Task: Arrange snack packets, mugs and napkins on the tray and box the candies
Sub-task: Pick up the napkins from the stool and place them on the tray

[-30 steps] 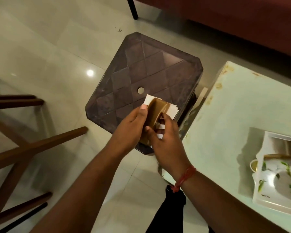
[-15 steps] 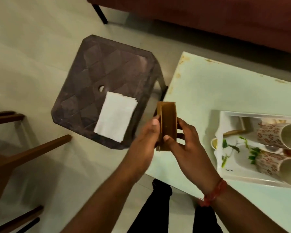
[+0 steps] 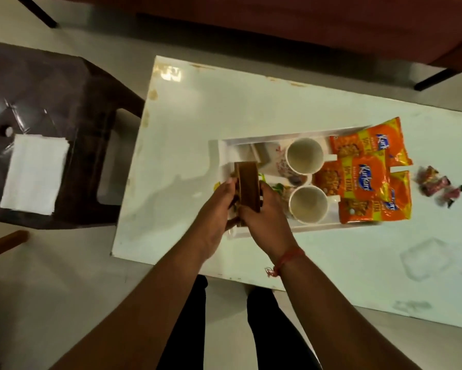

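I hold a brown napkin holder (image 3: 248, 189) upright between both hands over the left end of the white tray (image 3: 225, 152). My left hand (image 3: 216, 209) presses its fingers against the holder's left face, and my right hand (image 3: 267, 213) closes on its right face and lower edge, thumb forward; both hands are clamped on this one object and carry nothing else. The holder's slot shows no napkins in it. Whether its base touches the tray floor I cannot tell, since my hands cover it. The tray sits on a white low table (image 3: 187, 124) with worn, stained edges. Inside the tray, two white floral mugs stand upright and empty: the far mug (image 3: 304, 155) and the near mug (image 3: 308, 204), handles pointing right. Just right of them, orange Kurkure snack packets (image 3: 368, 172) lie overlapping across the tray's right end, the outermost hanging past the rim. A printed green leaf pattern (image 3: 276, 186) shows on the tray floor beside my right hand. Wrapped candies (image 3: 435, 186) lie loose on the table to the right of the packets, apart from the tray. A clear plastic box (image 3: 427, 259) rests on the table nearer me, well apart from the candies. The stack of white napkins (image 3: 34, 170) lies flat on the dark brown plastic stool (image 3: 64, 97) to the left of the table. A red thread band (image 3: 287, 260) circles my right wrist.
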`<state>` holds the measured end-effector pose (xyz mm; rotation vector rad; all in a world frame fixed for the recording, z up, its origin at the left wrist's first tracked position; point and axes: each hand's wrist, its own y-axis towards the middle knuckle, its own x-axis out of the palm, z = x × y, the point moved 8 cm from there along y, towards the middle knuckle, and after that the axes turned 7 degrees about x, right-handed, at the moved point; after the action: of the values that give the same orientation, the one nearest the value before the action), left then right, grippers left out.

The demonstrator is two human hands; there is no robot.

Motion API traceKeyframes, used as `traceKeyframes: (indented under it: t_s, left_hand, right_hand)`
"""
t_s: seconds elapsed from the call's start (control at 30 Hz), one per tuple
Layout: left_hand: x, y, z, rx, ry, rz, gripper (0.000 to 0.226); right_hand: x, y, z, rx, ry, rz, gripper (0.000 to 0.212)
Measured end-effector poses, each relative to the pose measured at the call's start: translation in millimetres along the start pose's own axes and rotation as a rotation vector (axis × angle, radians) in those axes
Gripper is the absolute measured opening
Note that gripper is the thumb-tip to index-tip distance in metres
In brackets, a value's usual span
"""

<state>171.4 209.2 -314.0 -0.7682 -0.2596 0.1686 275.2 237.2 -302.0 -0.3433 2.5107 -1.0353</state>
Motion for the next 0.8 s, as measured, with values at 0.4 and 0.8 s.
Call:
traceKeyframes:
  t_s: [0.4, 0.8]
  left_hand:
    - [11, 25, 1, -0.020, -0.002, 0.080, 0.035]
    - [-123, -19, 42, 0.233, 0.103, 0.295, 0.035]
  right_hand:
    - [-8, 29, 14, 0.062, -0.021, 0.031, 0.060]
    - [76, -26, -64, -0.299, -0.264, 0.141, 0.062]
